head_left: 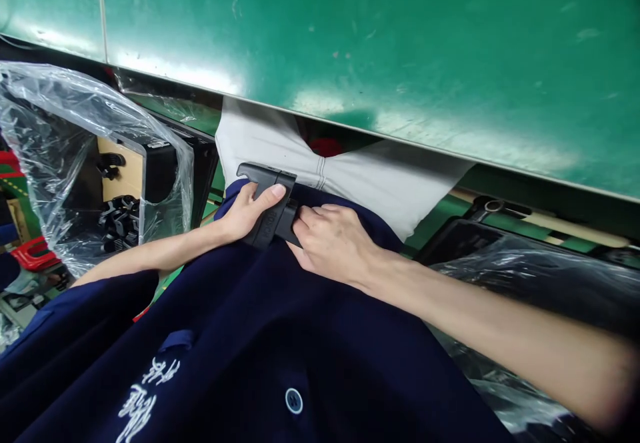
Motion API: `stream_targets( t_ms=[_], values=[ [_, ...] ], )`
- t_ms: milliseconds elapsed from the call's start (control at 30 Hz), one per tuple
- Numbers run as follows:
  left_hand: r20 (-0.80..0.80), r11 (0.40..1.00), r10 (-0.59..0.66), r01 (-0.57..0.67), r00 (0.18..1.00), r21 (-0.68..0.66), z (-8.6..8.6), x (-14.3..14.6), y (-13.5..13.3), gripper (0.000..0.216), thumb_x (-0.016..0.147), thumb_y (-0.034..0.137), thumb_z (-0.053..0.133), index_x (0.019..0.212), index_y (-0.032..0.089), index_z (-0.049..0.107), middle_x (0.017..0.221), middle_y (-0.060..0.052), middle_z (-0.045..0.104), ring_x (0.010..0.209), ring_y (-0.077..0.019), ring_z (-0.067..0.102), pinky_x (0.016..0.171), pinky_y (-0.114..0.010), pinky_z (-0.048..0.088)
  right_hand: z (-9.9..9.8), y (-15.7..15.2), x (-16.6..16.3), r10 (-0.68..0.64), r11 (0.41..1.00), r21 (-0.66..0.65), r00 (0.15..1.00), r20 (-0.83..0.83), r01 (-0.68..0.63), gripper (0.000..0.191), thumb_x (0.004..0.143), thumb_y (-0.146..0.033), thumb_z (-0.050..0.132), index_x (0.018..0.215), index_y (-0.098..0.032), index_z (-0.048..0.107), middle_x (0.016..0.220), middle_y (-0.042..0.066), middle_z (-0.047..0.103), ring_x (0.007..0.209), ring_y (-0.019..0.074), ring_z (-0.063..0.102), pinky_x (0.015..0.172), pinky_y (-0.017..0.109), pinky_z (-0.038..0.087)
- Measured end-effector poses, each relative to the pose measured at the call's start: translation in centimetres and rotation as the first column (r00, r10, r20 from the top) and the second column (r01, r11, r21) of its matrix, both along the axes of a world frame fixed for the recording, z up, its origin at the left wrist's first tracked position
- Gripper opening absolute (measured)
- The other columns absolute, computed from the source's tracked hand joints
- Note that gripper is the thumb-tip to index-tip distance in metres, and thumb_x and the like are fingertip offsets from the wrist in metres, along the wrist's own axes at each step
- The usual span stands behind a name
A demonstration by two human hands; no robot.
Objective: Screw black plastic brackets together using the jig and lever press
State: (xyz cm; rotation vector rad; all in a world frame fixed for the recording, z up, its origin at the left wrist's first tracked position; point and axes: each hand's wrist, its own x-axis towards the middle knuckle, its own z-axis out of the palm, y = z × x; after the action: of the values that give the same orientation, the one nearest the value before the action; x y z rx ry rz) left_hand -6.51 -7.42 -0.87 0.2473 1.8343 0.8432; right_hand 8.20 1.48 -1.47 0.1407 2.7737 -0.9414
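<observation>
Close to my waist, a black plastic clamp-like holder (269, 220) is between my two hands. It has a hooked lip at its upper left end and raised lettering on its face. My left hand (254, 208) is closed around its left side, the thumb lying across the top face near the upper edge. Curled fingers of my right hand (333, 236) grip the smaller block at its right side. What lies under those fingers is hidden. Below the holder is my dark blue jacket (280, 310), with white trousers (380, 183) behind it.
A green tabletop (350, 43) spans the far side, its edge just beyond my lap. On the left stands a plastic-lined box (165, 170) holding several black parts (120, 222). Clear plastic covers a dark bin (540, 283) on the right. A red object (35, 253) shows at far left.
</observation>
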Motion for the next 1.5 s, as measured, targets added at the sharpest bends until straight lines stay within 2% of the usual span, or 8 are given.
stream_targets(
  t_ms=[300,600,867,933,1033,1133,1200,1500],
  values=[
    [0.251,0.995,0.044,-0.02,0.967,-0.097,0.2,-0.5,-0.2,0.045,0.069,0.062,0.07,0.073,0.017,0.064,0.064,-0.001,0.063,0.068,-0.0172,0.061,0.064,-0.026,0.047,-1.1,1.6,-1.1,-0.322,0.944,-0.042,0.943,0.077,0.326,0.029,0.083,-0.039,0.058,0.075,-0.014,0.069,0.066,0.005,0.063,0.065,0.0191,0.06,0.052,0.029,0.023],
    [0.352,0.996,0.079,-0.057,0.933,-0.073,0.7,-1.4,2.5,0.047,0.064,0.059,0.076,0.063,0.015,0.058,0.053,0.0,0.055,0.044,-0.01,0.049,0.042,-0.022,0.039,0.6,-1.3,-0.3,-0.182,0.981,0.042,0.974,-0.135,0.189,0.025,0.085,-0.027,0.054,0.068,-0.011,0.063,0.063,0.007,0.058,0.055,0.0177,0.054,0.053,0.03,0.025],
    [0.141,0.996,0.077,-0.082,0.987,0.032,2.4,-1.9,4.3,0.049,0.062,0.062,0.075,0.065,0.016,0.058,0.057,-0.002,0.059,0.047,-0.0119,0.052,0.046,-0.025,0.042,-0.5,-1.4,-0.4,-0.35,0.933,-0.046,0.871,-0.345,0.357,0.022,0.084,-0.028,0.058,0.068,-0.014,0.059,0.066,0.005,0.058,0.058,0.0166,0.054,0.057,0.029,0.037],
    [0.048,0.989,0.114,-0.118,0.992,0.09,3.2,-1.7,4.0,0.048,0.064,0.063,0.074,0.07,0.017,0.061,0.062,-0.002,0.061,0.055,-0.0144,0.057,0.052,-0.026,0.046,-0.5,-1.1,-0.1,-0.508,0.861,-0.223,0.793,-0.335,0.457,0.018,0.086,-0.031,0.059,0.087,-0.013,0.062,0.079,0.007,0.064,0.07,0.0189,0.061,0.064,0.029,0.045],
    [-0.054,0.963,0.165,-0.149,0.985,0.224,4.4,-1.2,3.3,0.045,0.069,0.062,0.07,0.079,0.018,0.065,0.072,-0.003,0.066,0.071,-0.0196,0.064,0.067,-0.03,0.052,-0.4,-1.5,0.6,-0.747,0.584,-0.615,0.648,-0.151,0.53,0.058,0.085,-0.041,0.062,0.133,-0.016,0.042,0.106,0.012,0.065,0.094,0.0226,0.064,0.082,0.034,0.052],
    [-0.14,0.912,0.192,-0.124,0.971,0.391,5.0,-0.5,3.2,0.043,0.073,0.061,0.067,0.084,0.019,0.065,0.084,-0.005,0.069,0.086,-0.0233,0.066,0.081,-0.034,0.053,-0.1,-1.8,1.3,-0.8,0.283,-0.866,0.6,0.024,0.412,0.079,0.082,-0.056,0.062,0.141,-0.017,0.028,0.122,0.016,0.059,0.109,0.0248,0.061,0.089,0.038,0.052],
    [-0.172,0.889,0.181,-0.086,0.968,0.45,5.1,-0.1,3.9,0.044,0.073,0.061,0.066,0.085,0.019,0.066,0.087,-0.006,0.069,0.088,-0.0237,0.066,0.084,-0.035,0.052,0.3,-1.1,1.5,-0.824,0.19,-0.919,0.564,0.041,0.345,0.076,0.081,-0.062,0.061,0.136,-0.018,0.035,0.125,0.017,0.057,0.112,0.025,0.06,0.09,0.037,0.052],
    [-0.052,0.836,-0.03,0.053,0.998,0.547,8.5,0.6,12.3,0.048,0.07,0.067,0.065,0.074,0.018,0.064,0.068,-0.004,0.064,0.063,-0.0175,0.061,0.059,-0.028,0.05,4.7,6.0,2.8,-0.846,0.523,-0.646,0.426,-0.32,0.555,0.062,0.083,-0.051,0.064,0.132,-0.017,0.044,0.101,0.01,0.068,0.087,0.0208,0.068,0.077,0.033,0.056]
  ],
)
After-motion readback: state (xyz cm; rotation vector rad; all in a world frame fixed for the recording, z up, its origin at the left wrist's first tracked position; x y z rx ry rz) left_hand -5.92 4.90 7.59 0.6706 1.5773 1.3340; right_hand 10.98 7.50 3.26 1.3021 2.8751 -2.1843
